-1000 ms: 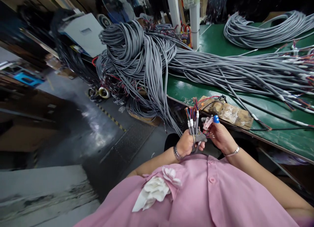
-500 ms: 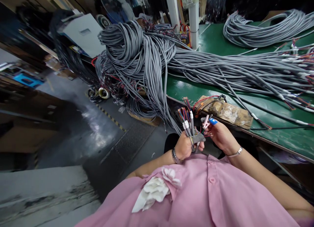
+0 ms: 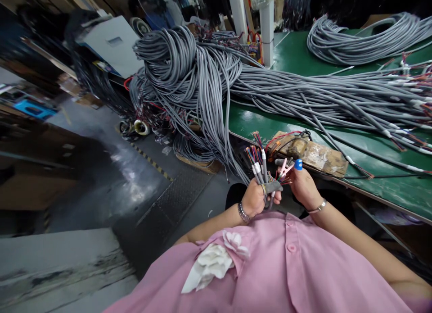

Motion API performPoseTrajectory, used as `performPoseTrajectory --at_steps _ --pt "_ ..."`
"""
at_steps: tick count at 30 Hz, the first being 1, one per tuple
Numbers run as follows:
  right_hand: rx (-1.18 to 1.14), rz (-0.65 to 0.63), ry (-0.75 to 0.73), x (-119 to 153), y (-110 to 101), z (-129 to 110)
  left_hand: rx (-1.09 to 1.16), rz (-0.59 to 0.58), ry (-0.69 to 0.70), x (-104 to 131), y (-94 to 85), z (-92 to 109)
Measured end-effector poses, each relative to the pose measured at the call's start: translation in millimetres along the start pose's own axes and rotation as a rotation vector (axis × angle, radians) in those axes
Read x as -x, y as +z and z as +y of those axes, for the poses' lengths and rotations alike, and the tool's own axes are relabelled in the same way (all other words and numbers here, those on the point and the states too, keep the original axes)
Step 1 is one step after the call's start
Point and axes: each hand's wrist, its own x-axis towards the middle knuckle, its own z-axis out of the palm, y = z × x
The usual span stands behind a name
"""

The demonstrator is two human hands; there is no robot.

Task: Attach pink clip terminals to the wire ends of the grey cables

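Note:
My left hand [image 3: 254,198] is closed round a few grey cables [image 3: 264,171] in front of my shirt. Their white-banded ends point up and fan into thin coloured wires [image 3: 251,154]. A grey cover wraps the thumb of that hand. Just to the right, my right hand [image 3: 303,184] is closed with its fingertips at a small pink two-pronged tool [image 3: 285,168], whose exact kind I cannot make out. Loose thin wires [image 3: 286,181] spread between the two hands. One fingertip of my right hand wears a blue cover [image 3: 298,164].
A thick bundle of grey cables [image 3: 303,92] lies along the green table [image 3: 256,119] and hangs over its left end. On the near edge sits a worn wooden block [image 3: 317,157] with wires. Another cable coil [image 3: 364,43] lies farther back. A light grey box [image 3: 111,43] stands left.
My right hand has turned slightly and shifted a little, and the pink tool now shows its two prongs spread. My left hand keeps its hold on the cables.

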Motion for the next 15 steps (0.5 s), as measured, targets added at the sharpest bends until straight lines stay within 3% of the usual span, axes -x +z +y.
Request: performPoseTrajectory --at_steps 2,7,15 --pt "-0.001 0.030 -0.047 -1 -1 2 0.003 0.006 -0.005 1 -0.1 0" --pt "-0.216 0.022 0.111 -6 2 1 -0.015 0.000 0.001 1 2.2 2" --pt "-0.345 0.086 0.137 -10 0 8 -0.019 0.020 -0.033 0 1.2 -2"
